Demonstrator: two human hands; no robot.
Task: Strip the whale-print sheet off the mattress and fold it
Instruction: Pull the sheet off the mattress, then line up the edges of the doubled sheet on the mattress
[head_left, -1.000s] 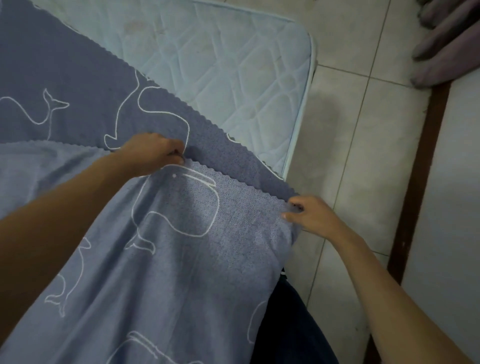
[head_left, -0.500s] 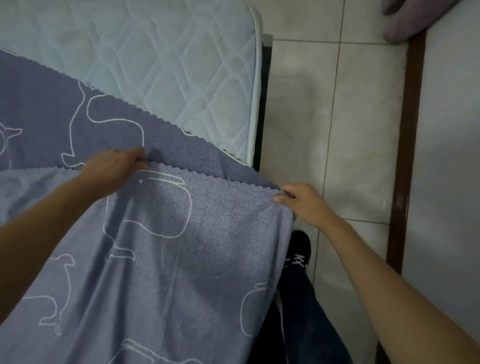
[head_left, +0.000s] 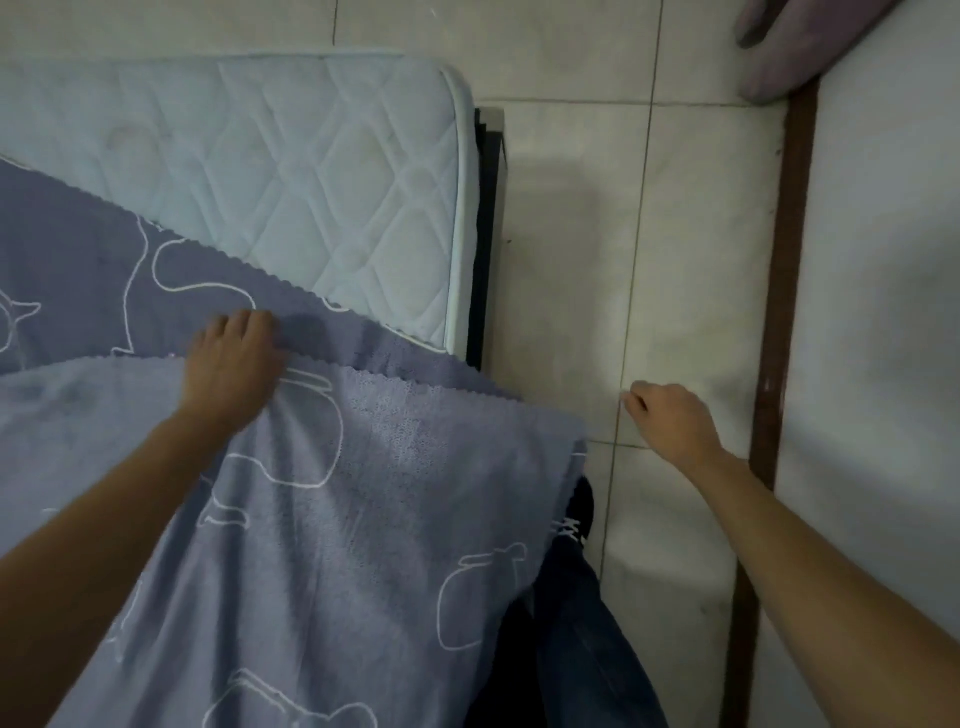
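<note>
Sheet of blue-grey whale-print fabric (head_left: 389, 519) lies folded over the pale quilted mattress (head_left: 311, 182). At centre-left, the left hand (head_left: 231, 364) grips its scalloped edge. At centre-right, the right hand (head_left: 670, 421), curled and empty, hovers over pale floor tiles (head_left: 571, 260).

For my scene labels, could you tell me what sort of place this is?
Probably a bedroom: a quilted mattress, a whale-print sheet lying partly on it, and a tiled floor.

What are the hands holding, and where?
The left hand grips the whale-print sheet at its upper layer's scalloped edge; the right hand, curled over the floor, holds nothing.
</note>
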